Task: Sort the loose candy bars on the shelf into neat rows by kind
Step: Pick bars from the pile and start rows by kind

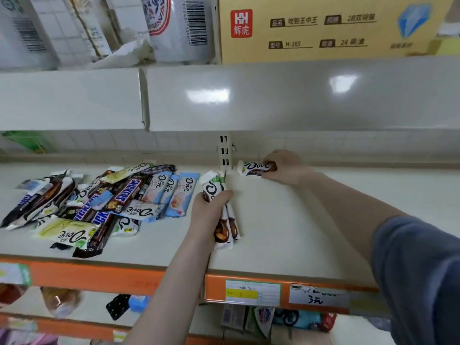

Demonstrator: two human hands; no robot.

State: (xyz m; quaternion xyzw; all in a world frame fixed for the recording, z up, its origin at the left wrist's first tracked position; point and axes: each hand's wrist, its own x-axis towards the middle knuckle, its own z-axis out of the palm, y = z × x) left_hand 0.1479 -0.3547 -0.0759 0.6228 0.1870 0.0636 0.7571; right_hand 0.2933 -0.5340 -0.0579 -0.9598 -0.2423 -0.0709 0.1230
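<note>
- Fingers of the left hand (211, 207) curl round a small bundle of Dove bars (224, 215), brown-and-white wrappers pointing lengthwise from front to back; the bundle's lower ends reach toward the front edge of the shelf (311, 232), near its middle.
- Over at the back edge, the right hand (286, 166) pinches a single Dove bar (256, 167) by its right end, just beside the slotted upright post (225, 151).
- Everything else sits in a loose pile (94, 202) on the left part of the shelf: Snickers bars (125, 190), pale blue Dove bars (174, 192), green-and-white Dove bars (67, 231) and dark ones, overlapping at all angles.
- Risk one: the bundle is held near its upper part only, so the slick wrappers could slide against each other and fan out, or one could drop past the front edge onto the lower shelves.
- Risk two: the single bar is set crosswise while the bundle lies lengthwise; a row begun this way would likely come out crooked.
- Risk three: the left forearm passes close to the pile's right fringe, and a careless sweep might push the pale blue bars further into the heap.
- Risk four: several Dove kinds look alike, so mixing flavours in one row seems easy; the print is too blurred to tell them apart here.
</note>
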